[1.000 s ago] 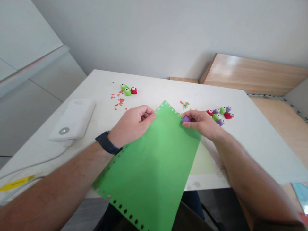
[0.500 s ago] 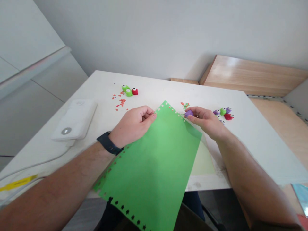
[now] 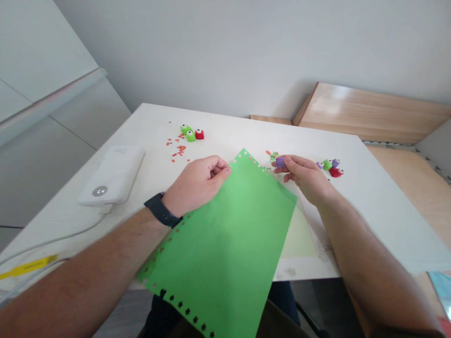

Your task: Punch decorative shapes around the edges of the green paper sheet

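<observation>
Edges: white table [image 3: 377, 202] is overhung by green sheet [image 3: 230, 234], center to bottom; tabletop is spread at right.
Long axis: slanted toward lower left, one corner (star-punched) pointed up, mid-frame.
Left hand [image 3: 200, 183]: sheet edge pinched.
Right hand [image 3: 303, 174]: purple punch [image 3: 280, 162] grasped beside sheet.

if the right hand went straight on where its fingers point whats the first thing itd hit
Likely the green paper: its holed edge lies just ahead of the right hand and its small purple object. Depth is unclear, so they might pass above it.
</observation>
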A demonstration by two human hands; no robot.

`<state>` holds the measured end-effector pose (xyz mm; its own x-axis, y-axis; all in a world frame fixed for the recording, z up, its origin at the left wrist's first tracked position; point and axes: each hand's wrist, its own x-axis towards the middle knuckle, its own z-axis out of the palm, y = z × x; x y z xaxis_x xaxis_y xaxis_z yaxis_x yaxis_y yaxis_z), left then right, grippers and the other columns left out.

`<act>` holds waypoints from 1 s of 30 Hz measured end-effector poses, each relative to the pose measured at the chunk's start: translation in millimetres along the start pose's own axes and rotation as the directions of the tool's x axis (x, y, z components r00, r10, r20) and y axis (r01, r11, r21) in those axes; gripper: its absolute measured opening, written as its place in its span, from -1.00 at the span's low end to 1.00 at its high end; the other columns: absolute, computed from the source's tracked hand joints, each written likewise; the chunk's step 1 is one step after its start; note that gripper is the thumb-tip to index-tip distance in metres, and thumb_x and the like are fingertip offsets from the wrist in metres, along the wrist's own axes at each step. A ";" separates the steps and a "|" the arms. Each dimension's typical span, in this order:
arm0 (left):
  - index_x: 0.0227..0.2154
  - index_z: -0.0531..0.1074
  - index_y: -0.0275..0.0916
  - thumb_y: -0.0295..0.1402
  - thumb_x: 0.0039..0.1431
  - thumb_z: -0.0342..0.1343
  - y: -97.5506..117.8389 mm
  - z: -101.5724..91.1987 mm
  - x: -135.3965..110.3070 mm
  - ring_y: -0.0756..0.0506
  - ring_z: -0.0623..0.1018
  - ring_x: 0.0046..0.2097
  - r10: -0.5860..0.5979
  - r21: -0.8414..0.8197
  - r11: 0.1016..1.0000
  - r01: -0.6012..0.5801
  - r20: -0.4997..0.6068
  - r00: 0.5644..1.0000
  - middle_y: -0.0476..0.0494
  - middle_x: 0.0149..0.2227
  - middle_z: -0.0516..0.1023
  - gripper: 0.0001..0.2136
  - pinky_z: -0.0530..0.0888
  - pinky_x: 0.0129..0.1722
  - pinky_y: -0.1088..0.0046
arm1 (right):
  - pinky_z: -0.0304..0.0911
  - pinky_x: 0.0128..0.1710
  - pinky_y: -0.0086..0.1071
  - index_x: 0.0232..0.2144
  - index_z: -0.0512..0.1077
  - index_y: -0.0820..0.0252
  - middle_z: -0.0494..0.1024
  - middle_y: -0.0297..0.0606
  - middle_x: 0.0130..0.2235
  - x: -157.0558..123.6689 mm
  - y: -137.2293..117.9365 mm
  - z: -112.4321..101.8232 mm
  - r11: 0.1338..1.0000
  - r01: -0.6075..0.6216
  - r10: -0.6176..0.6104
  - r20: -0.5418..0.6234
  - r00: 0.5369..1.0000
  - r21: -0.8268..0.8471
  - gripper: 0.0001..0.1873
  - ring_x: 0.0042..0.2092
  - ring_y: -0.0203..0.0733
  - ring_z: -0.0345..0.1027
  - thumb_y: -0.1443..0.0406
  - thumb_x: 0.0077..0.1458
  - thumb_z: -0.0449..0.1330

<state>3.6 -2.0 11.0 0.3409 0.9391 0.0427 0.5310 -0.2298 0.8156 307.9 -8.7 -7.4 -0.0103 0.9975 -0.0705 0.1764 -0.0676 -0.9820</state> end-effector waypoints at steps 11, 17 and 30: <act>-0.25 0.54 -0.20 -0.08 0.35 0.13 0.5 0.4 0.5 -0.08 0.53 -0.36 -0.005 -0.001 1.000 0.005 0.001 1.000 -0.05 -0.32 0.65 -0.72 0.39 -0.34 0.39 | 0.25 -0.34 -0.33 -0.17 0.60 0.10 0.63 -0.14 -0.05 1.2 3.0 -1.5 0.998 -0.009 0.010 -0.010 1.000 0.063 -0.62 -0.08 -0.06 0.55 -0.06 0.21 0.32; -0.24 0.54 -0.19 -0.07 0.35 0.12 0.3 0.6 0.6 -0.08 0.54 -0.35 -0.003 -0.003 1.000 0.003 0.003 1.000 -0.06 -0.31 0.65 -0.72 0.40 -0.34 0.38 | 0.26 -0.32 -0.32 -0.16 0.59 0.11 0.66 -0.12 -0.08 1.9 3.2 0.1 0.999 -0.014 0.015 -0.014 1.000 0.031 -0.58 -0.09 -0.07 0.53 -0.08 0.21 0.30; -0.24 0.54 -0.22 -0.10 0.35 0.13 1.0 0.8 0.5 -0.06 0.52 -0.37 -0.005 -0.008 1.000 0.005 0.005 1.000 -0.05 -0.34 0.63 -0.73 0.38 -0.36 0.41 | 0.21 -0.32 -0.31 -0.19 0.62 0.12 0.62 -0.24 -0.25 2.9 4.8 3.1 0.998 0.005 -0.012 -0.108 0.994 -0.061 -0.55 -0.33 -0.24 0.33 -0.11 0.16 0.34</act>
<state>4.9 -1.9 11.4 0.3418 0.9391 0.0360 0.5265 -0.2231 0.8204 305.7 -6.2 -12.9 0.0939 0.9948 -0.0399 0.2363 -0.0612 -0.9698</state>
